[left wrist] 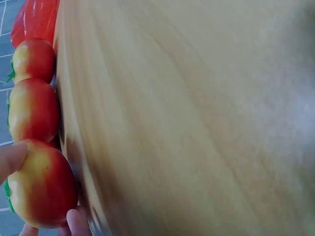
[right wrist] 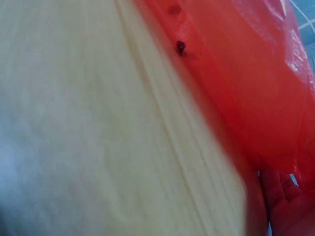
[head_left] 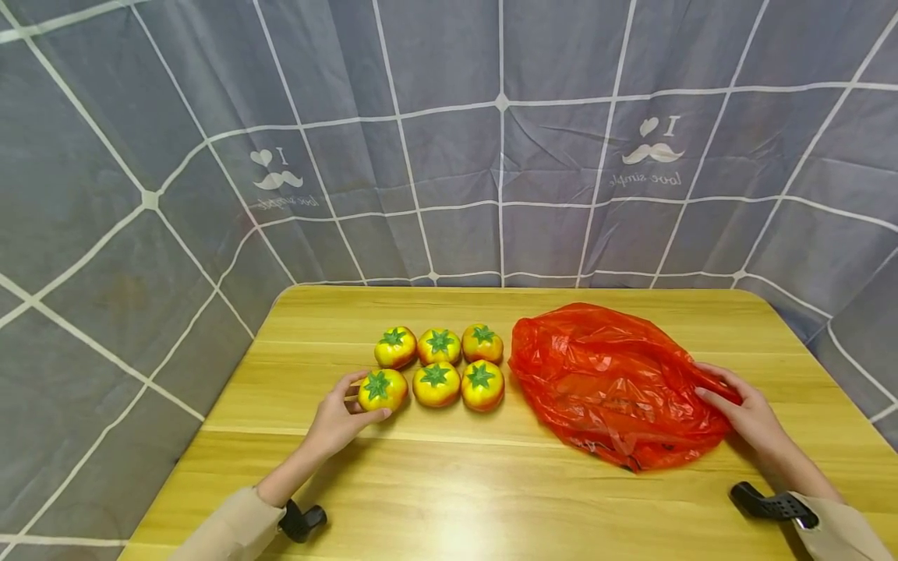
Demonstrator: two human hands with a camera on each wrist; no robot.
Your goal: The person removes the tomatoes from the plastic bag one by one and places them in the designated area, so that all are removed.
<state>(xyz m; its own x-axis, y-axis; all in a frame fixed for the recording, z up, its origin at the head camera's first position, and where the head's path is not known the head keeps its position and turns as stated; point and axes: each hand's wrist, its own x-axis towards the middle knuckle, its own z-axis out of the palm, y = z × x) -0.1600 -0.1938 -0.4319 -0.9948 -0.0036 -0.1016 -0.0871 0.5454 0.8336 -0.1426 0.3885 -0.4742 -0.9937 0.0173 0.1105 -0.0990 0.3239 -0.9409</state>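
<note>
Yellow-and-red tomatoes with green star-shaped tops stand in two short rows at the table's middle. My left hand [head_left: 340,417] grips the near-left tomato [head_left: 383,390], thumb on its near side and fingers round its far left. The left wrist view shows this same tomato [left wrist: 43,184] between thumb and fingertips, beside another tomato [left wrist: 33,109]. To the right lies a crumpled red plastic bag [head_left: 610,382]. My right hand [head_left: 747,409] holds the bag's right end between thumb and fingers. Seen from the right wrist, part of that hand [right wrist: 288,206] shows through the bag's thin red film [right wrist: 236,83].
Several more tomatoes sit close together, including a back-row one [head_left: 482,344] near the bag's left edge. The wooden table [head_left: 449,491] ends at a grey curtain [head_left: 449,171] with white lines, behind and at both sides. Black straps [head_left: 302,520] circle both wrists.
</note>
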